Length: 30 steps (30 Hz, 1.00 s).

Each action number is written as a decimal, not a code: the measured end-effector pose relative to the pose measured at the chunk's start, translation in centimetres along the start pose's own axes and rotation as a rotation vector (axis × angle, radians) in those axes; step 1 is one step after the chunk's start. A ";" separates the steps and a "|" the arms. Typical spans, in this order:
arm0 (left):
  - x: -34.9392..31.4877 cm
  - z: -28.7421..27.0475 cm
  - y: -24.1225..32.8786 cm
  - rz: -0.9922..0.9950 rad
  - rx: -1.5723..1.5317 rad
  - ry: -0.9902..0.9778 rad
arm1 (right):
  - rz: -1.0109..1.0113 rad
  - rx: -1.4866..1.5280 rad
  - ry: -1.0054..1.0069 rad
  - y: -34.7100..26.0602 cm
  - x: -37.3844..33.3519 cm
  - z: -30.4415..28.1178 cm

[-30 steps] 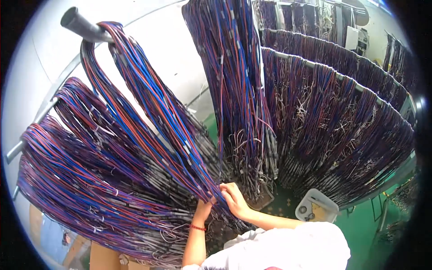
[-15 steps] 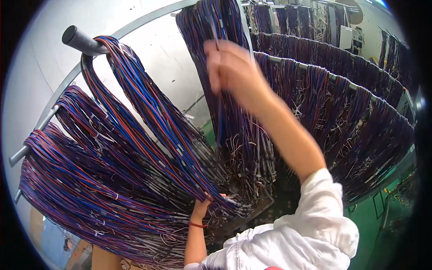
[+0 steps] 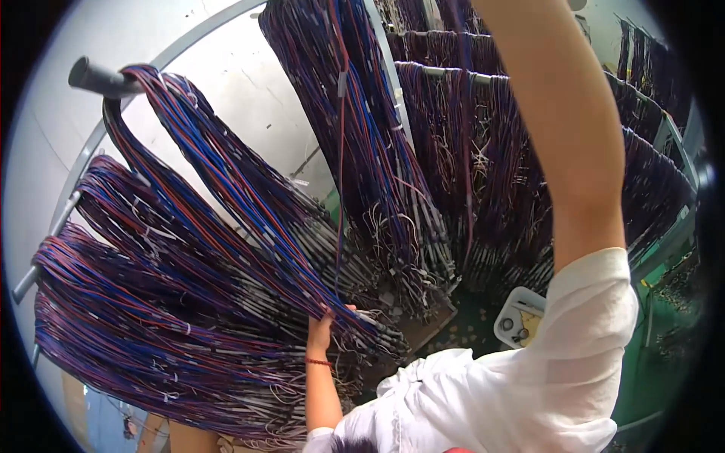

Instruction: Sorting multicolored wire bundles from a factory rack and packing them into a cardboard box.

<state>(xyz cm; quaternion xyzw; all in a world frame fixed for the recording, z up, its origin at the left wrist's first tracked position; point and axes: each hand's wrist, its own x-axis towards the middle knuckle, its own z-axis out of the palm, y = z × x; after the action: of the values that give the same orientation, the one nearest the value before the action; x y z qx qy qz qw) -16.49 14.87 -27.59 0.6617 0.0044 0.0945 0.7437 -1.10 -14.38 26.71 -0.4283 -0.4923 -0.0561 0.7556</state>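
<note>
the left hand (image 3: 323, 326) sits low in the middle of the scene, fingers curled up against the underside of a bundle of red and blue wires (image 3: 249, 208) — it looks closed lightly around the lower strands, though the wires hide most of the grip. that bundle hangs over a dark rod (image 3: 98, 77) at the upper left and runs in a long slant down and to the right, ending in grey sleeved tips (image 3: 377, 336) just right of the hand. so its long axis goes from far upper left to near lower centre, and the left hand is at its low end.

the right forearm (image 3: 566, 143) rises from a white sleeve (image 3: 581, 332) straight up the right side and out past the top edge — the right hand itself is out of view, so its state cannot be told. a thin red wire (image 3: 341, 151) hangs nearly straight down beside a second hanging bundle (image 3: 362, 136) in the upper middle, reaching toward the left hand.

more wire bundles (image 3: 113, 332) fan out at lower left, and a pale tray (image 3: 519, 321) lies on the green floor (image 3: 642, 377) beyond.
</note>
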 end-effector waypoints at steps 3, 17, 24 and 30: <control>0.7 0.5 3.0 0.021 0.051 -0.046 | 0.946 0.053 0.239 -3.8 -1.0 1.4; 4.8 1.4 10.5 0.173 0.337 -0.057 | -0.052 -0.548 0.001 -0.3 -2.0 6.3; 7.9 3.0 19.5 0.460 0.271 0.154 | 0.186 -0.120 -0.088 9.4 3.0 4.8; 11.0 6.2 31.2 0.778 0.230 0.318 | 0.148 -0.246 -0.129 13.1 2.6 6.5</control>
<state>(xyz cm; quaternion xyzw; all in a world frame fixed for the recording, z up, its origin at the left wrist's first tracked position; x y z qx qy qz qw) -9.07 13.75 5.21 0.6699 -0.1201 0.4675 0.5642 2.33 -0.66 21.97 -0.5553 -0.4965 -0.0325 0.6664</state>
